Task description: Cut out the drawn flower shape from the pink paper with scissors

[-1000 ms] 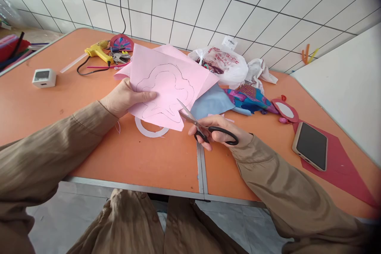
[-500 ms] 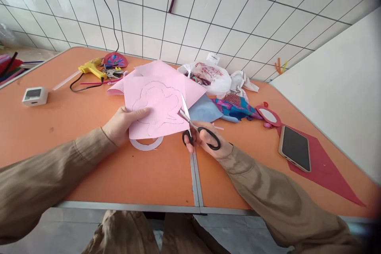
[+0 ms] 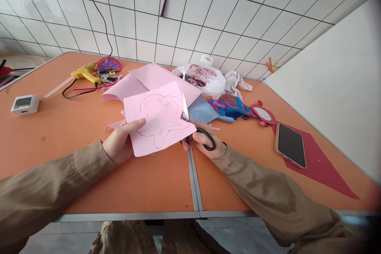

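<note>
My left hand (image 3: 122,139) grips the left edge of a pink sheet (image 3: 163,113), thumb on top and fingers hidden underneath. A flower-like outline with a second line inside it is drawn on the sheet in dark strokes. In my right hand (image 3: 210,143) are scissors (image 3: 204,137) with black handles, my fingers through the loops. Their blades stand apart at the sheet's right edge, one blade above it and the other mostly hidden. Behind the sheet lies a larger pink piece (image 3: 154,73), partly folded, with a light blue piece (image 3: 204,111) beside it.
A yellow glue gun (image 3: 86,73), keys (image 3: 107,77) and a small white device (image 3: 25,104) lie at the left. Toward the back are a white plastic bag (image 3: 216,79) and patterned cloth (image 3: 229,105). At the right, a phone (image 3: 290,145) rests on a red sheet (image 3: 324,170).
The drawn pink sheet has come lower and turned slightly in my left hand. Its lower edge now covers the ring-shaped scrap. The scissors remain at its right side.
</note>
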Available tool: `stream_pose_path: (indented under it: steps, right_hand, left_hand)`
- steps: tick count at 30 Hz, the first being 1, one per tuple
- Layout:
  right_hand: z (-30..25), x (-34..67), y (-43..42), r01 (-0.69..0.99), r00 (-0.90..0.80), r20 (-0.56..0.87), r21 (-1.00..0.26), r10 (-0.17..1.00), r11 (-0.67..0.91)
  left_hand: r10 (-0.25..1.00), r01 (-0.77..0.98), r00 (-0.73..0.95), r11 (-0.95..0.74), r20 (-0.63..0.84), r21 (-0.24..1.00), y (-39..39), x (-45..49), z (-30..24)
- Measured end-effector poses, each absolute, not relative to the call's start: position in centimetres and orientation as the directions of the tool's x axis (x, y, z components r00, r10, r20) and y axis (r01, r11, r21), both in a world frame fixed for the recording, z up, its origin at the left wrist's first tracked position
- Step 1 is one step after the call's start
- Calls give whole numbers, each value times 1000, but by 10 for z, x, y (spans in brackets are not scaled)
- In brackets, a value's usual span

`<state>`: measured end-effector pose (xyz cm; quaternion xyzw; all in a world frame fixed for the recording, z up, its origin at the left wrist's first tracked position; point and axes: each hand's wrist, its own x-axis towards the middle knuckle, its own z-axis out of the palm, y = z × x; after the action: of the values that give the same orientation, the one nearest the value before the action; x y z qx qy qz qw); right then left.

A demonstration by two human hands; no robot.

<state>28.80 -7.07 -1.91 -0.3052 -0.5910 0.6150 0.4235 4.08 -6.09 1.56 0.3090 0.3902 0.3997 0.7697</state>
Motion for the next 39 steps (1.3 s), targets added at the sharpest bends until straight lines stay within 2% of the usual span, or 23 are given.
stream_pose_path:
  steps: [6,10,14,18,27,39]
  right_hand:
    - [-20,290,-72,-155,-472,107,-987,875,38]
    - [-22,291,-72,-160,-477,110,-986,872,36]
    - [-23,291,-71,-160,-479,119,-986,870,47]
    - [-24,292,-70,-163,-484,98,-986,870,21]
    - [-26,292,-72,-139,-503,92,-990,859,24]
    - [-29,293,-72,-149,-522,97,-989,847,21]
  left_hand:
    - [872,-315,330,464,-363,828,-58,41,9]
    - [913,-319,291,376,-287,870,-58,41,5]
    - [918,-370,305,360,-254,857,-58,40,6]
    - [935,-347,258,324,-243,880,-58,42,8]
    - [945,-372,262,287,-197,883,-58,40,5]
    - [961,-313,239,210,-137,926,-57,41,3]
